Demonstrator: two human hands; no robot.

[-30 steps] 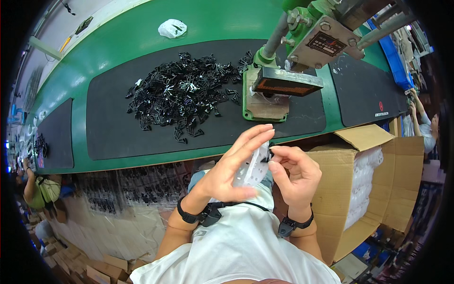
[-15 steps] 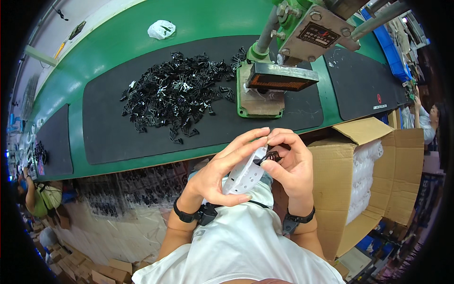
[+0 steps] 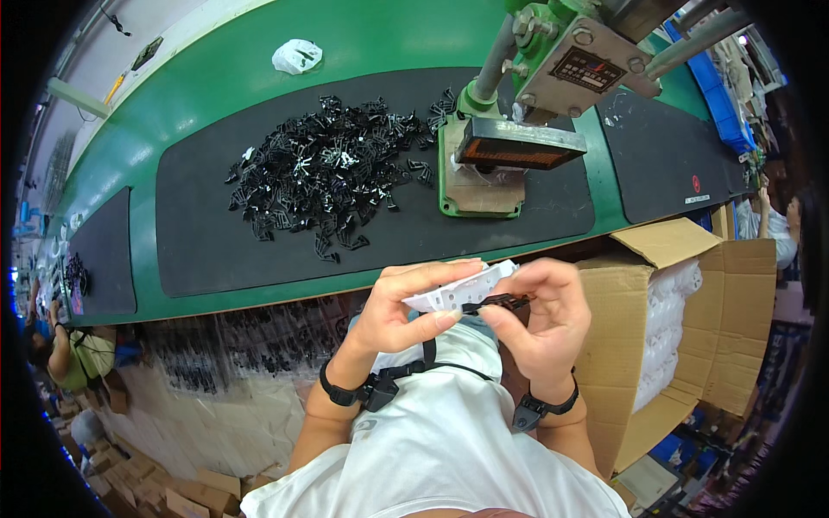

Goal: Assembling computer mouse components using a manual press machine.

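Note:
My left hand [image 3: 403, 304] is closed round a white plastic part [image 3: 458, 292] with small round holes, its thumb below and its fingers along the far side. A small black plastic clip [image 3: 498, 303] touches the right side of that white part. My right hand [image 3: 544, 315] pinches the clip between thumb and curled fingers. Both hands are in front of my shirt, just off the near table edge. Beyond them a large heap of similar black clips [image 3: 319, 168] lies on a dark mat [image 3: 203, 250].
A green hand press [image 3: 484, 186] stands right of the heap on the green table [image 3: 207, 91]. At the right, an open cardboard box [image 3: 609, 345] holds white parts in clear wrap [image 3: 669, 337]. A white crumpled bag [image 3: 297, 57] lies farther back. Other people work at both far sides.
The white part has tipped from steeply upright to nearly level. My right hand has shifted slightly right, and the black clip now lies flatter against the part.

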